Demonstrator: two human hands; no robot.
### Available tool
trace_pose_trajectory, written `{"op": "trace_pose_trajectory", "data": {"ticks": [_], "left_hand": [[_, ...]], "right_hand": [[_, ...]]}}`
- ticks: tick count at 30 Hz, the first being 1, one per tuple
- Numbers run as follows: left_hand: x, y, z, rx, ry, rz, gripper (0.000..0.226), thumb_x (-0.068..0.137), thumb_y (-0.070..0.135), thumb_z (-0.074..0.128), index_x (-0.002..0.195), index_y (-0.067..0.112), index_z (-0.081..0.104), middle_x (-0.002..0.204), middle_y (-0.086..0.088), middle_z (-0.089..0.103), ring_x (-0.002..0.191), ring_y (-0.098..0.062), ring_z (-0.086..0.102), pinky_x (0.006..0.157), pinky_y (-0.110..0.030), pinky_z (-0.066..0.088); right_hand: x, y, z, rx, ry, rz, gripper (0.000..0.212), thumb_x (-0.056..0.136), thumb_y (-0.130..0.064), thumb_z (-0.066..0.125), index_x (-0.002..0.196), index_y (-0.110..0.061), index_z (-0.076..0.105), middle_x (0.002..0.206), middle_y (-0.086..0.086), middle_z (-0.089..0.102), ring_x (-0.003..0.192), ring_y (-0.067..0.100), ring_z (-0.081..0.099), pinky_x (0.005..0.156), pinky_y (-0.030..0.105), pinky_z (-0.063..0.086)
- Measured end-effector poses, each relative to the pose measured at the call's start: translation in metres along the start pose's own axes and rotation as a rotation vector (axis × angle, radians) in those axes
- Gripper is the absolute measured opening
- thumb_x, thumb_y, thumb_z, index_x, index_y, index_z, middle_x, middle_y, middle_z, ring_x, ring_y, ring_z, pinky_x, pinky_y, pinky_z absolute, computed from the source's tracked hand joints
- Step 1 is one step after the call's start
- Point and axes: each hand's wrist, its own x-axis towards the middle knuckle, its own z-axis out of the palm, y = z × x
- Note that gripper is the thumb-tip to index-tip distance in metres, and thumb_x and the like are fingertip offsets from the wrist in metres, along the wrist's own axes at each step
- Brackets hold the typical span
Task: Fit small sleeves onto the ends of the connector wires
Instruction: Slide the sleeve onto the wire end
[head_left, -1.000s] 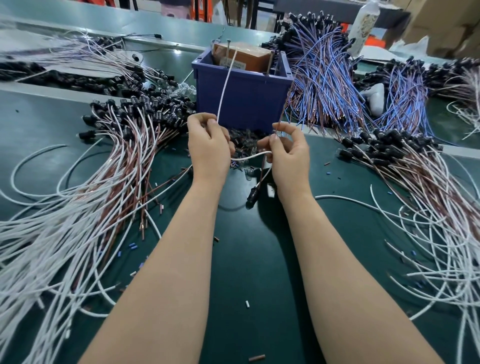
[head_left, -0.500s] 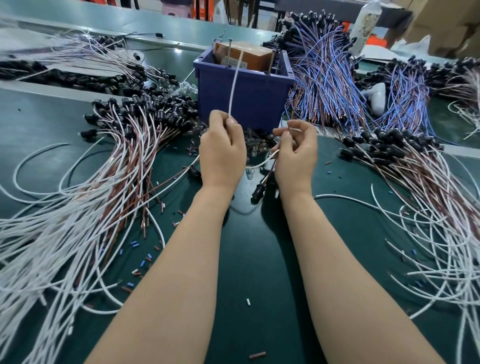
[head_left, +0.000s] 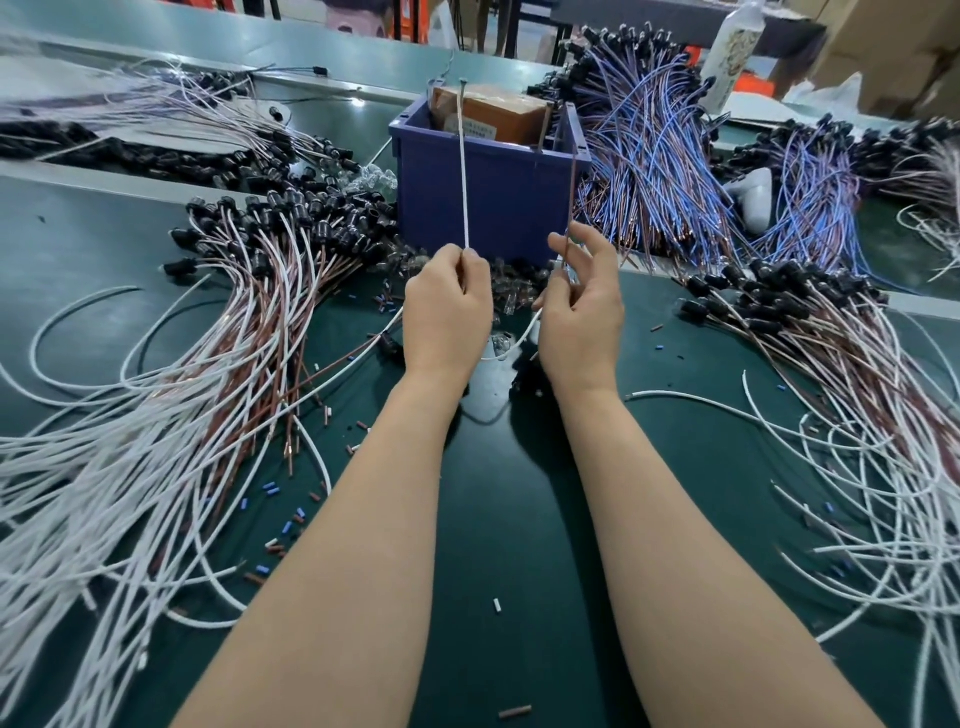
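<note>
many heaped wires (head_left: 130, 467) at the desk (head_left: 519, 519) side edges look pending; left hand (head_left: 448, 312) pinches a white wire (head_left: 462, 171). right hand (head_left: 582, 317), half-open, pinches a brown wire (head_left: 573, 192).

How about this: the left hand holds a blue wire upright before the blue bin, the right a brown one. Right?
Nearly. In the head view the left hand holds a white wire upright, not blue, before the blue bin; the right hand holds a brown wire.

Bin (head_left: 498, 208) sits on the table (head_left: 509, 519) ahead of me, box (head_left: 498, 111) in it, left wire pile (head_left: 156, 441) and right wire pile (head_left: 857, 415) flanking.
</note>
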Motion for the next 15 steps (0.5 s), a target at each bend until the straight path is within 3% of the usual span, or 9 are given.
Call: {"op": "trace_pose_trajectory", "data": {"ticks": [3,7,11,15], "left_hand": [[0.0002,0.0,0.0001,-0.017,-0.029,-0.01,0.043,0.098,0.019,0.04,0.057,0.019,0.03,0.048,0.003,0.038,0.049,-0.024,0.042,0.055,-0.037,0.036],[0.0002,-0.0009,0.0008,-0.022,-0.036,-0.014,0.042,0.097,0.02,0.041,0.056,0.019,0.03,0.047,0.005,0.038,0.046,-0.021,0.042,0.054,-0.035,0.036],[-0.0002,-0.0005,0.0004,-0.029,-0.059,-0.013,0.041,0.095,0.02,0.042,0.056,0.019,0.031,0.046,0.005,0.037,0.045,-0.019,0.041,0.051,-0.034,0.035],[-0.0002,0.0008,-0.0009,-0.05,-0.083,-0.005,0.04,0.094,0.021,0.042,0.055,0.018,0.032,0.046,0.003,0.038,0.048,-0.027,0.046,0.052,-0.039,0.04]], "right_hand": [[0.0021,0.0013,-0.0001,0.0,0.004,0.017,0.034,0.093,0.004,0.042,0.122,-0.01,0.049,0.114,-0.001,0.061,0.086,0.022,0.056,0.087,0.047,0.05],[0.0045,0.0025,0.0006,0.0,0.01,0.011,0.033,0.094,0.002,0.043,0.123,-0.012,0.053,0.109,-0.006,0.06,0.07,0.014,0.056,0.079,0.038,0.052],[0.0049,0.0027,0.0008,0.028,-0.029,0.02,0.039,0.094,0.003,0.041,0.129,-0.012,0.053,0.119,-0.001,0.06,0.084,0.016,0.056,0.082,0.037,0.051],[0.0053,0.0042,0.0001,0.049,-0.043,0.013,0.043,0.093,0.006,0.039,0.129,-0.014,0.053,0.12,0.001,0.061,0.079,0.01,0.054,0.076,0.03,0.048]]}}
